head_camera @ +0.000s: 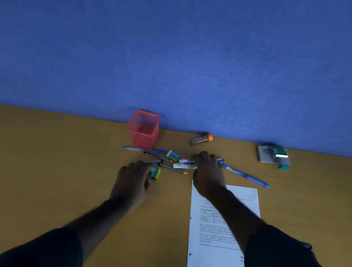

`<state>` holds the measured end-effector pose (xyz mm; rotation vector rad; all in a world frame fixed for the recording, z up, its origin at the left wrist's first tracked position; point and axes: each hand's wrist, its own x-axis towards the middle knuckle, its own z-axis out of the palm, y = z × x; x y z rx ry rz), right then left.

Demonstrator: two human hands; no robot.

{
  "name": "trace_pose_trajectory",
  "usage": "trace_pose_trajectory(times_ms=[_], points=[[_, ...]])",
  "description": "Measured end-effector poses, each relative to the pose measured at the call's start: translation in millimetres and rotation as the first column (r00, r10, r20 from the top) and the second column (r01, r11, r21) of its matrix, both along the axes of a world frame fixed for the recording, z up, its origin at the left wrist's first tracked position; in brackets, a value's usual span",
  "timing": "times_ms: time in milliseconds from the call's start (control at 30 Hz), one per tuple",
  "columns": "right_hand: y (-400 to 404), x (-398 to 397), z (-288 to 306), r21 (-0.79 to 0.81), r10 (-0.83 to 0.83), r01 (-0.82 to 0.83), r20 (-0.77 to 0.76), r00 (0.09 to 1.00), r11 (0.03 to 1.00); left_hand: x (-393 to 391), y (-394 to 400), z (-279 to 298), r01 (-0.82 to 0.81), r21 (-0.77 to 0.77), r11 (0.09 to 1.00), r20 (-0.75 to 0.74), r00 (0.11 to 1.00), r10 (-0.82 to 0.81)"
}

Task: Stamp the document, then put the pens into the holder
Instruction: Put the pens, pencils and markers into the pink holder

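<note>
A red mesh holder (143,129) stands empty at the back of the wooden desk (44,160). In front of it lie a blue pen (143,150), thin black pens (156,156) and a pencil (172,168). My left hand (133,179) lies low, its fingertips on a black pen (153,161). My right hand (207,171) curls down over two white markers (185,164), gripping them. A long blue pen (245,176) lies to its right. The printed document (220,229) is under my right forearm. A green stamp (281,157) rests at the back right.
Two blue-and-yellow erasers lie among the pens, one (173,155) near the holder and one (155,173) by my left thumb. A small orange-capped tube (201,139) lies by the blue wall (180,55). A grey pad (265,155) sits beside the stamp.
</note>
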<state>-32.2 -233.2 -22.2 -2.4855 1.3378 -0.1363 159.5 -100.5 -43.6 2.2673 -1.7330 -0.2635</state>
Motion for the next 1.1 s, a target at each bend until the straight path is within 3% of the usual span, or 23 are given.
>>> trace_pose_trajectory(times_ms=[133, 367, 600, 700, 833, 967, 1100], points=[[-0.1, 5.1, -3.8, -0.041, 0.059, -0.062, -0.062, 0.996, 0.997, 11.4, -5.5, 6.2, -0.038, -0.073, 0.997, 0.044, 0.998, 0.041], [-12.4, 5.0, -1.4, -0.095, 0.138, -0.164, -0.233, 0.963, 0.982, 36.4, -27.6, 10.1, -0.03, 0.128, 0.991, 0.112, 0.994, 0.016], [-19.6, 6.3, 8.5, -0.107, 0.257, -0.307, -0.332, 0.908, 0.946, 32.6, -19.1, 2.2, -0.069, 0.081, 0.994, 0.109, 0.992, 0.06], [-18.7, 10.1, 15.8, -0.113, 0.231, -0.271, -0.28, 0.932, 0.956, 28.0, -18.1, 4.5, -0.099, 0.15, 0.984, 0.081, 0.993, 0.088], [-16.2, 25.0, 38.9, -0.021, 0.166, -0.168, -0.067, 0.984, 0.986, 21.4, -22.3, 10.3, -0.096, 0.305, 0.947, 0.11, 0.992, 0.065], [-27.4, 58.6, 76.3, -0.089, 0.215, -0.215, -0.009, 0.977, 0.973, 14.1, -22.0, 11.7, -0.092, 0.343, 0.935, 0.121, 0.991, 0.054], [-43.2, 108.9, 110.2, -0.267, 0.253, -0.326, -0.274, 0.928, 0.907, 12.4, -21.8, 10.1, -0.11, 0.359, 0.927, 0.133, 0.989, 0.066]])
